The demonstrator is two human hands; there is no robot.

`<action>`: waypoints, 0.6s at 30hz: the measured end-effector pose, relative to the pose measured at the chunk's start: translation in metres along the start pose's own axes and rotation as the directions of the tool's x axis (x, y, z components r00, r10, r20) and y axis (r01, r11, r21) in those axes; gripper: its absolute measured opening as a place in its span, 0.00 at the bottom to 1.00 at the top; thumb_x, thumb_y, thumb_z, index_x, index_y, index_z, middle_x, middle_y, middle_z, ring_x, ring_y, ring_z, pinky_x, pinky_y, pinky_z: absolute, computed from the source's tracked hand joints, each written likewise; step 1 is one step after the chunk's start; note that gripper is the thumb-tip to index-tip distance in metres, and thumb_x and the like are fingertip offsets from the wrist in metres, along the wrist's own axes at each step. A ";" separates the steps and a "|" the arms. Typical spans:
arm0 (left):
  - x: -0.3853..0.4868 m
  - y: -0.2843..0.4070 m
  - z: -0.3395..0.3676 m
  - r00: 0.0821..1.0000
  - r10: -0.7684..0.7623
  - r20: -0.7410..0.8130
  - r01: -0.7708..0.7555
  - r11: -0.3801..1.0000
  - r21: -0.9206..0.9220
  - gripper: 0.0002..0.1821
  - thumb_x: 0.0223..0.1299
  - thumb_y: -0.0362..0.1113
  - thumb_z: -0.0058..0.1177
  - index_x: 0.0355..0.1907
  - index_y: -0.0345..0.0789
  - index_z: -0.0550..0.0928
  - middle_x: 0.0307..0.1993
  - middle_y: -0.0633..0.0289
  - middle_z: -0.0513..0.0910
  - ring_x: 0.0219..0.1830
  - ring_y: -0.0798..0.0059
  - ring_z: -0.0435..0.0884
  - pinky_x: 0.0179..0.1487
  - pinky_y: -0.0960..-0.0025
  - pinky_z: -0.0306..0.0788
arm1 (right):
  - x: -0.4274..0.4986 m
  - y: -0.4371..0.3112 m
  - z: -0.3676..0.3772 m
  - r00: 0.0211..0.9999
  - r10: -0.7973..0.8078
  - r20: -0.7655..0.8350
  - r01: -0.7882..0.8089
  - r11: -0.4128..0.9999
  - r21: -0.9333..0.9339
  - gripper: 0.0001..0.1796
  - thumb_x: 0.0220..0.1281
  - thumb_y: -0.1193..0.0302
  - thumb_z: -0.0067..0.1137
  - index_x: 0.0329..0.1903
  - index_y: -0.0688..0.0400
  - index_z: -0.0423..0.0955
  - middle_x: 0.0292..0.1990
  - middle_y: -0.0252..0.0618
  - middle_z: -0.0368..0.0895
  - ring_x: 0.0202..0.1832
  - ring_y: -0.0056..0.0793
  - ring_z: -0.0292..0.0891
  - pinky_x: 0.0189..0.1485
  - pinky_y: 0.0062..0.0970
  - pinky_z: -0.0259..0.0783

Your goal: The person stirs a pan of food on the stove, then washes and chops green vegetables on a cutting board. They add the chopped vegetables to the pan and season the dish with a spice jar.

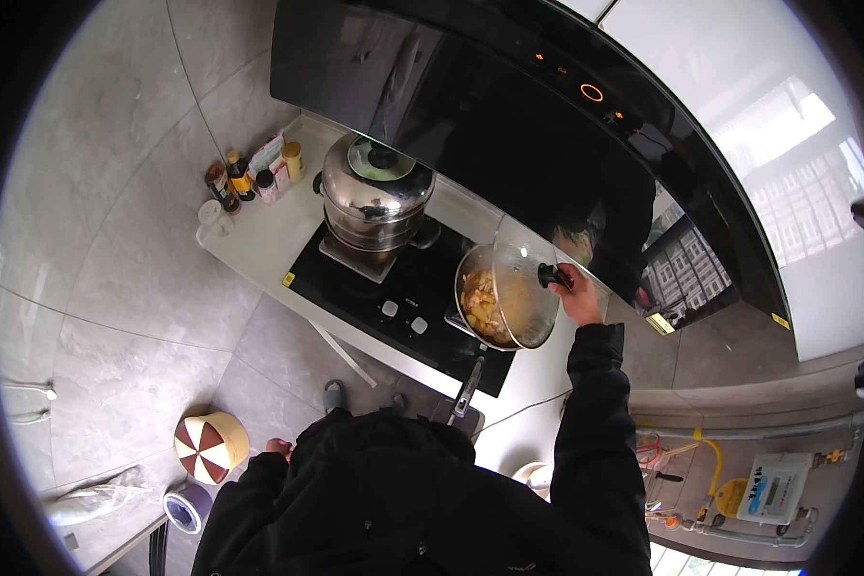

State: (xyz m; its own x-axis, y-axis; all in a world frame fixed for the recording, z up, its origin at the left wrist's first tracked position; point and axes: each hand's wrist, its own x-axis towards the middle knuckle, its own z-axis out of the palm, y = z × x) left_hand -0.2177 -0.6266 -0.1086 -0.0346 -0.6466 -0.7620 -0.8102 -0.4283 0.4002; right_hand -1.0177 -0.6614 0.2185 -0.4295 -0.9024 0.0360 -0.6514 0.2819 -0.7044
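My right hand (582,295) grips the black knob of a glass lid (529,288), which is tilted up over the right side of a frying pan (464,317). Chunks of food in brown sauce (481,302) show in the pan, partly behind the fogged glass. The pan sits on the right burner of a black gas hob (360,299), its handle (468,389) pointing towards me. On the left burner stands a steel steamer pot (374,209) with its lid on. Low at my left side is my left hand (279,448), mostly hidden by the sleeve, its fingers unclear.
A black range hood (475,137) overhangs the back of the hob. Seasoning bottles (240,176) stand at the counter's left end. A round stool (211,446) and a purple bin (187,507) are on the floor at left. Pipes and a gas meter (775,489) are at right.
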 end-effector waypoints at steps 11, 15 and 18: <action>-0.019 0.019 -0.015 0.994 -0.107 0.032 0.110 0.988 -0.112 0.15 0.66 0.32 0.60 0.20 0.35 0.81 0.14 0.58 0.78 0.17 0.65 0.78 0.22 0.57 0.70 | -0.050 0.139 -0.029 0.984 0.142 -0.110 -0.060 0.836 0.546 0.29 0.65 0.85 0.64 0.68 0.59 0.71 0.58 0.31 0.79 0.58 0.24 0.77 0.63 0.28 0.73; -0.012 0.003 -0.010 0.999 -0.033 -0.028 0.038 0.977 0.209 0.16 0.61 0.42 0.65 0.22 0.34 0.85 0.19 0.53 0.84 0.22 0.62 0.83 0.32 0.55 0.76 | -0.092 0.192 -0.047 0.923 0.300 -0.243 -0.065 0.742 0.668 0.33 0.65 0.85 0.63 0.71 0.60 0.68 0.62 0.36 0.78 0.63 0.28 0.75 0.65 0.31 0.73; -0.014 0.002 -0.009 0.983 0.144 -0.110 -0.133 0.986 0.105 0.19 0.55 0.51 0.68 0.25 0.35 0.88 0.25 0.50 0.87 0.31 0.57 0.88 0.40 0.52 0.79 | -0.111 0.237 -0.055 0.893 0.332 -0.302 -0.124 0.829 0.546 0.34 0.64 0.85 0.64 0.72 0.61 0.66 0.63 0.39 0.77 0.64 0.30 0.74 0.65 0.33 0.74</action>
State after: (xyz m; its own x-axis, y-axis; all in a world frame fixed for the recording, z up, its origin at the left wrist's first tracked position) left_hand -0.2140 -0.6242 -0.0924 -0.0868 -0.7671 -0.6357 -0.8553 -0.2698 0.4423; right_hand -1.1589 -0.4761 0.0870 -0.7892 -0.6140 0.0122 -0.1451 0.1672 -0.9752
